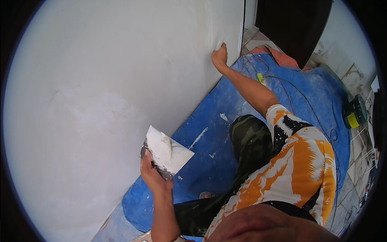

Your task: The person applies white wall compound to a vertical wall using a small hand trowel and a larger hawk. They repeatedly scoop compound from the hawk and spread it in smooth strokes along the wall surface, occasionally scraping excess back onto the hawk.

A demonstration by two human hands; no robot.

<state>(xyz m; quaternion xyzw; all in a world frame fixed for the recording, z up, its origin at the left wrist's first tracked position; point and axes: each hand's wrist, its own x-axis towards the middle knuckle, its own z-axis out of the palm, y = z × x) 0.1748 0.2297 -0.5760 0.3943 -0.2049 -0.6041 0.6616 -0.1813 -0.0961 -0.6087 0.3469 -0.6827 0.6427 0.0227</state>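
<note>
My left hand (152, 171) grips a square flat plate (181, 153) low in front of the white wall (80, 60). A lump of white paste (164, 145) lies on the plate, with grey smears along one edge. Higher up, my right hand (219, 56) is closed on a small pale scraper (219, 45) at the wall, close to its vertical edge. My right arm is stretched out, and the scraper's handle is hidden in my fingers.
A blue sheet (201, 121) with white spatters covers the floor, crossed by cables (298, 92). A small yellow-green object (260, 77) lies on it. A dark green bucket (354, 111) stands at the right. A dark doorway (282, 24) and an orange cloth (282, 56) are at the top.
</note>
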